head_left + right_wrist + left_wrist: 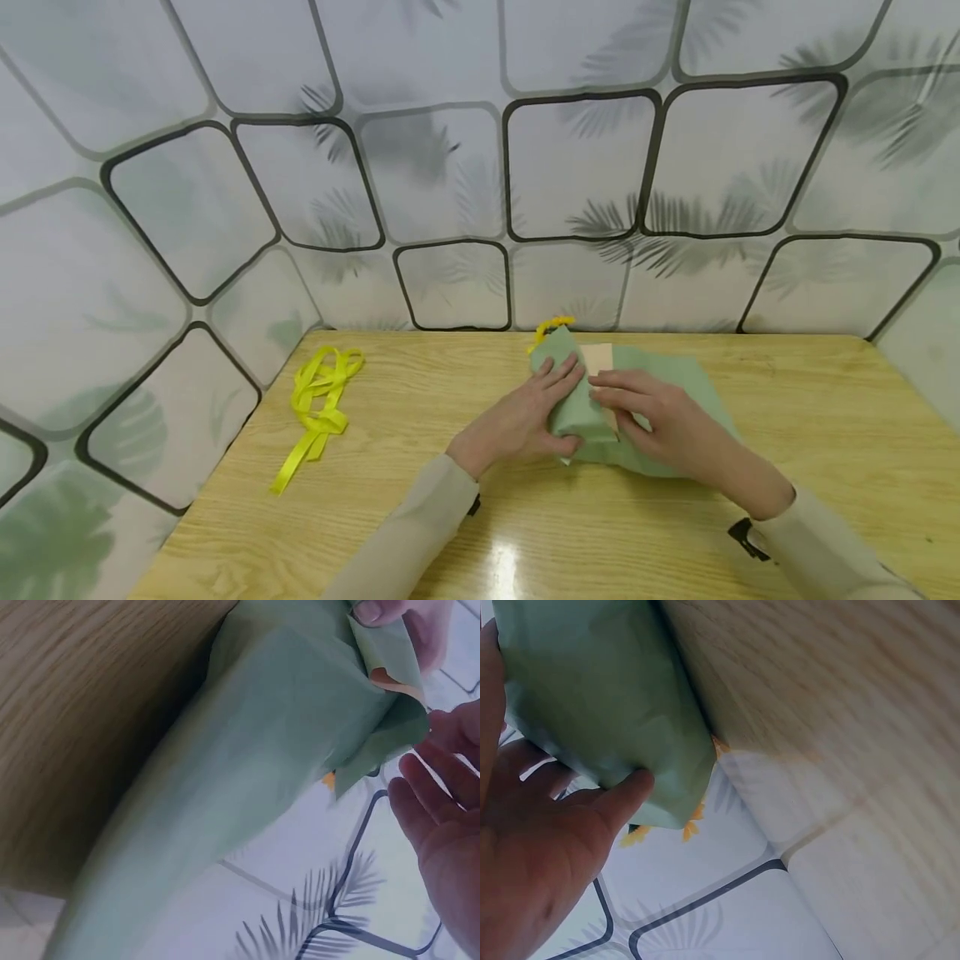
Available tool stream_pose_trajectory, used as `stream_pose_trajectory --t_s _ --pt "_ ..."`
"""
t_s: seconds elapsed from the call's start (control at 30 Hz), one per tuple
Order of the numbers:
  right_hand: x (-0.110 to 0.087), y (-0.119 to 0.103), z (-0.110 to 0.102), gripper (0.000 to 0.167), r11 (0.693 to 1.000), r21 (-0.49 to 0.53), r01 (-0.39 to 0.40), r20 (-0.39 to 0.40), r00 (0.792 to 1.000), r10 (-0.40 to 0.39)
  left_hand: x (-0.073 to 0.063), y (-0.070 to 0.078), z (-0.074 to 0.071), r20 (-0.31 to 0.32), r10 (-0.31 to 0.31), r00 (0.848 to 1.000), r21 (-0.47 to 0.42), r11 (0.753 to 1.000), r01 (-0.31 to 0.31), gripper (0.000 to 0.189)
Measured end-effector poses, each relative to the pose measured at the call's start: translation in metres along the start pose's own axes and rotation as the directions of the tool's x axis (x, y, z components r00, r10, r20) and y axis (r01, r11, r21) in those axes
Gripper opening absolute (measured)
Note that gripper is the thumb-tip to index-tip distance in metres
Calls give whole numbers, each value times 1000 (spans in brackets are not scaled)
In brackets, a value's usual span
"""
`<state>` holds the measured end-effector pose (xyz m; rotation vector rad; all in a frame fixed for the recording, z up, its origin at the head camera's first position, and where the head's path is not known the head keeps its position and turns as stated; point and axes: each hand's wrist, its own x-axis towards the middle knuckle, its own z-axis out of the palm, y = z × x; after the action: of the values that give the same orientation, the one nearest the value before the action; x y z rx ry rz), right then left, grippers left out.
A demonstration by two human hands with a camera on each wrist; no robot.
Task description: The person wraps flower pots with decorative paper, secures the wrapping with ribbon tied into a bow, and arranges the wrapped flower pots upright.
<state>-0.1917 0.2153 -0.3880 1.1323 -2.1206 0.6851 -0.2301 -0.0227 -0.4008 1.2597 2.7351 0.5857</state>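
A sheet of pale green wrapping paper (660, 367) lies folded over at the back centre of the table, its left part making a raised bundle. Yellow petals of a flower (553, 322) poke out past the bundle's far end, most of the flower hidden by the paper. Spread across the bundle's top, my left hand (521, 417) presses the fold down with fairly straight fingers, thumb at the near edge. My right hand (663, 417) is just beside it, fingertips right at a peach-coloured strip (598, 357) showing along the fold. In the right wrist view its fingers (442, 787) are loosely extended near the curled paper edge.
A loose tangle of bright yellow ribbon (318, 400) lies on the left of the wooden table (405, 367). A patterned curtain (450, 183) with dark outlines and leaf prints stands right behind the table's far edge.
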Motion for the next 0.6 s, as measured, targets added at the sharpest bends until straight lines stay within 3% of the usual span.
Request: stream_pose_trajectory --t_s 0.07,0.1,0.23,0.3,0.37,0.43,0.6 --pt "0 -3 0 45 996 -31 79 50 996 -77 -1 0 -1 0 -3 1000 7 1000 3 91" --pt "-1 -5 1 46 993 -60 100 82 992 -95 -1 -1 -2 3 -7 1000 4 1000 7 91" --pt "-3 -12 1 29 971 -202 129 236 969 -80 1 -1 -2 17 -16 1000 -10 1000 16 94" --pt "-4 -14 0 35 963 -240 120 285 957 -48 1 -2 -1 23 -15 1000 -14 1000 16 96" --pt "-4 -16 -1 47 964 -252 89 299 954 -9 1 -3 -1 25 -7 1000 -17 1000 8 97" --pt "-3 -15 -1 46 967 -245 70 297 955 6 1 -4 -1 23 -5 1000 -23 1000 6 99" --pt "0 -9 1 42 970 -222 101 275 961 -37 0 -5 1 6 -16 1000 -53 998 17 103"
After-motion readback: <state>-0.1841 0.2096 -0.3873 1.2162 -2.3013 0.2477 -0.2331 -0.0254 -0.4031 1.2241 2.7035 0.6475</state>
